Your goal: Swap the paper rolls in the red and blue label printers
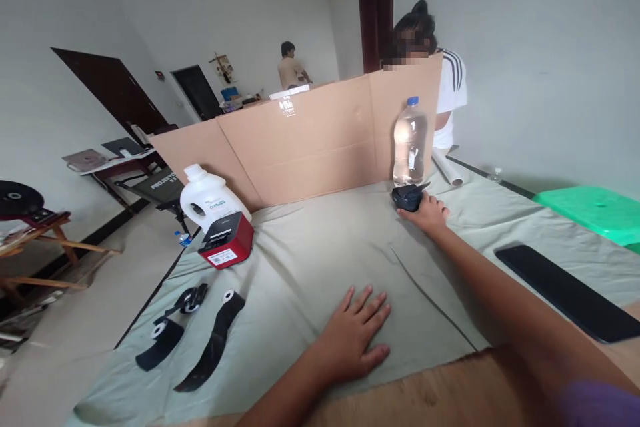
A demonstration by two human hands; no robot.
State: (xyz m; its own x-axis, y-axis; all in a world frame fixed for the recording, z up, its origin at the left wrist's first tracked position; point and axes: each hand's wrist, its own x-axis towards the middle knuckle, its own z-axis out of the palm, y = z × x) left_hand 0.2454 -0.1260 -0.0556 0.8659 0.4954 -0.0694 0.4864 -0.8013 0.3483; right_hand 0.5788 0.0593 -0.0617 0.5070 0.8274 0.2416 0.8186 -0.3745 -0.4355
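The right hand (426, 215) grips a black object (407, 197); the left hand (356, 333) lies flat. The red device's (242, 241) white label (223, 257) is illegible; a dark panel (156, 197) reads "PROJE…".

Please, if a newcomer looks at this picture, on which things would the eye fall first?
Probably first on the wide cardboard panel standing across the back of the green cloth, with a clear bottle with a blue cap before its right end. Next, the red-and-black box at the left, in front of a white jug. Nearer, the left hand lies spread on the cloth, while the right hand touches a small black object by the bottle.
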